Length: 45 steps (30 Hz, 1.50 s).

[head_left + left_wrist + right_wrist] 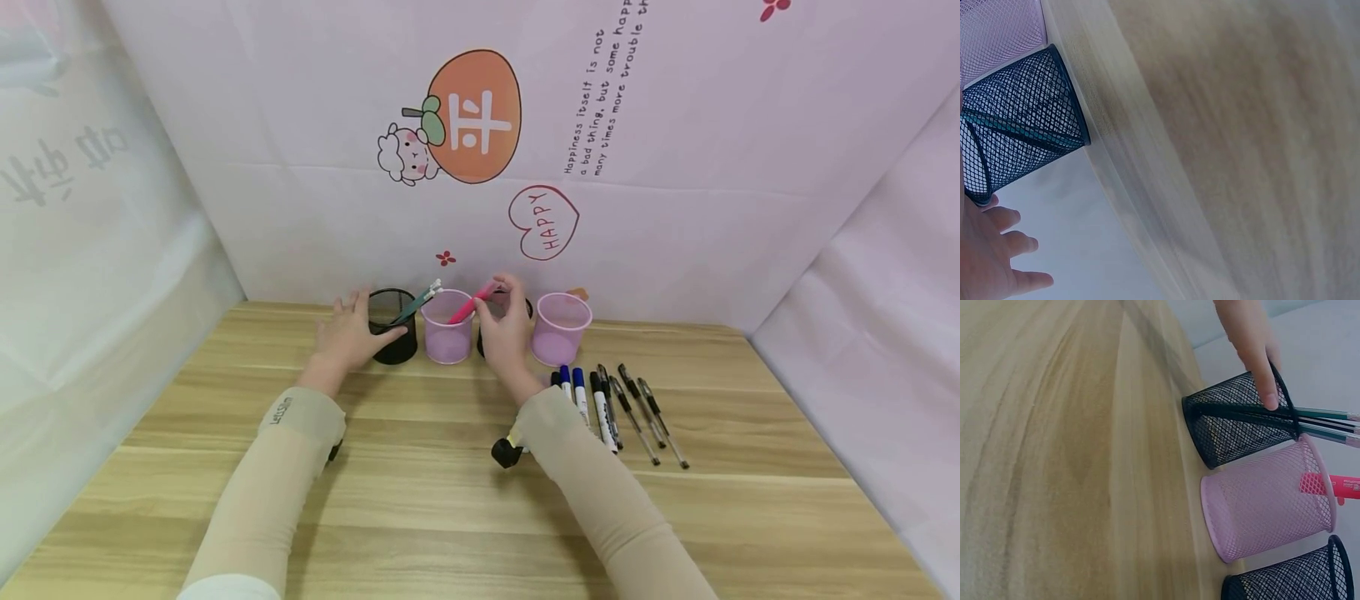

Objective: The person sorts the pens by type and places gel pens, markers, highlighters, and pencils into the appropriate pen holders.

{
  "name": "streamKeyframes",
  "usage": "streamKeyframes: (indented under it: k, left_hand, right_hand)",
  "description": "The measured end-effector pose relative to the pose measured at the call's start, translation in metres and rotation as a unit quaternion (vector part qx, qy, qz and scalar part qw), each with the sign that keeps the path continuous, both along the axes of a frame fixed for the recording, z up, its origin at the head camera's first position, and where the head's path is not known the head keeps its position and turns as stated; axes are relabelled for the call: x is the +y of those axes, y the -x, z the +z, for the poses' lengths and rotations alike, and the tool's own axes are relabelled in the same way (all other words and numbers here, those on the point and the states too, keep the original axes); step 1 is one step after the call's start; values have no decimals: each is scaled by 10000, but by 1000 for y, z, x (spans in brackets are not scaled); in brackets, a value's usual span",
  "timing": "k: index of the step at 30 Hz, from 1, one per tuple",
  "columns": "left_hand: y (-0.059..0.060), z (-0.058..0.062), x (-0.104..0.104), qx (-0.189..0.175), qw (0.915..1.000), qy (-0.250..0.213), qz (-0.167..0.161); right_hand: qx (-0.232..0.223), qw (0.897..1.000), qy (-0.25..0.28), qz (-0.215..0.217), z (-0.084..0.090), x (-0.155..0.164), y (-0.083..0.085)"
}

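At the far side of the wooden table (450,500), four mesh cups stand in a row close to the backdrop. The left hand (348,333) rests against the left black mesh cup (392,325), its fingers spread and fairly straight along the cup's left wall with the thumb laid across the near side; the right wrist view shows a fingertip (1267,397) touching the mesh near the rim. Green pens (417,305) lean out of this cup towards the right.

The right hand (507,329) pinches a pink pen (471,304) between thumb and fingertips. The pen is tilted, its lower end inside the left pink mesh cup (447,327), just right of the black one, its upper end at the fingers. A second black cup (1291,578) sits mostly hidden behind the right hand, and whether it holds anything cannot be told. The right pink cup (561,327) stands furthest right.

Near that cup, to the right of the right forearm, a row of markers and pens (615,408) lies flat on the table.
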<state>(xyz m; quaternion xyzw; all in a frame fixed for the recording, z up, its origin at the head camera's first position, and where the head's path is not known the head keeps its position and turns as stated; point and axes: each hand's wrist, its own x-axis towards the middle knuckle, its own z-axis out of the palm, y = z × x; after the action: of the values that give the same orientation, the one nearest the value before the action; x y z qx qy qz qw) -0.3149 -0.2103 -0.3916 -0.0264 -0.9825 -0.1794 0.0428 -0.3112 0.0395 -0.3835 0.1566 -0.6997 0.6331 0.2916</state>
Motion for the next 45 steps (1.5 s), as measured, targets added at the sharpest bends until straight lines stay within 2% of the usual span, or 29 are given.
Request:
streamKeyframes:
  k: [11,18,28,37,45]
  left_hand:
    - [-1,2,1,103,9996,279,-30]
    - [-1,1,1,78,9995,300,-25]
    - [0,2,0,59,9994,328,-38]
    - [0,1,0,37,9992,384,-54]
    - [1,1,-1,35,9992,383,-51]
  right_hand:
    - [38,9997,-175,-164,-8,1,-2]
    - [-182,9994,-223,184,-6,11,-4]
    - [-596,9937,-498,802,7,27,-10]
    - [-938,9844,-1122,974,8,46,-19]
    - [-1135,9748,-1583,1090,15,55,-35]
